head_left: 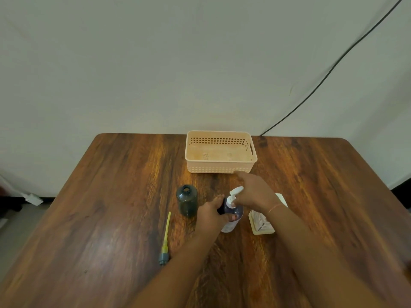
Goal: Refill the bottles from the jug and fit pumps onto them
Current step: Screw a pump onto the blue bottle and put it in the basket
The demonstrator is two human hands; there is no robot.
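Observation:
A dark purple bottle [236, 215] stands upright near the table's middle, and my left hand [211, 213] grips its shoulder from the left. A white pump [234, 195] sits in its neck; my right hand [254, 193] holds that pump from above and the right. To the left stands a dark green bottle [187, 201], upright, its mouth open and without a pump. A second pump [165, 238] with a yellow tube and a grey collar lies flat on the table, left of my left forearm. A pale cream container [261, 224], partly hidden by my right wrist, lies to the right.
A peach plastic basket [220, 168] with nothing in it stands at the back of the wooden table [111, 185], just beyond my right hand. A black cable [333, 67] runs down the wall behind the table's right corner.

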